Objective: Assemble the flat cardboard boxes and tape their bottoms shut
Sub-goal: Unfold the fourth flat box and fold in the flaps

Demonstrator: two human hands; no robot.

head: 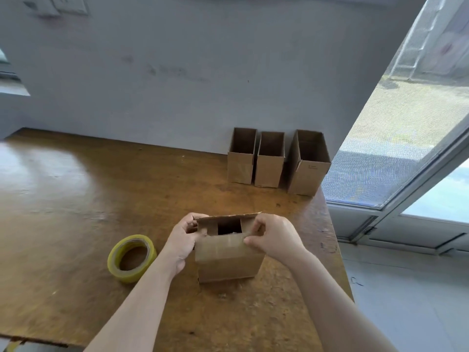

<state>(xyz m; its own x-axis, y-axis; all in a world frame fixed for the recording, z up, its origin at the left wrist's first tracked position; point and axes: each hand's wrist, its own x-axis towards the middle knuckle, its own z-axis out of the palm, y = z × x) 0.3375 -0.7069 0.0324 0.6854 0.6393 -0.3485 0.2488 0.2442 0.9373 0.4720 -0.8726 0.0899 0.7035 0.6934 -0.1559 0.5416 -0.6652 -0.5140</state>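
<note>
The box (228,260) stands on the table (76,199), near its right edge and close to the person, with its upper flaps partly folded in so that a dark square gap shows between them. The left hand (184,241) grips the box's left upper corner, fingers curled over the flap edge. The right hand (272,237) holds the right upper corner, thumb pressed on the near flap and fingers curled over the top. A tape roll (132,257), yellowish, lies flat on the table just left of the box, beside the left wrist and apart from it. Well behind, against the wall (203,85), three open boxes (269,161) stand upright in a row, the two on the left close together, the right one slightly apart and wider. To the right of the table a glass door (406,148) shows pavement outside.
</note>
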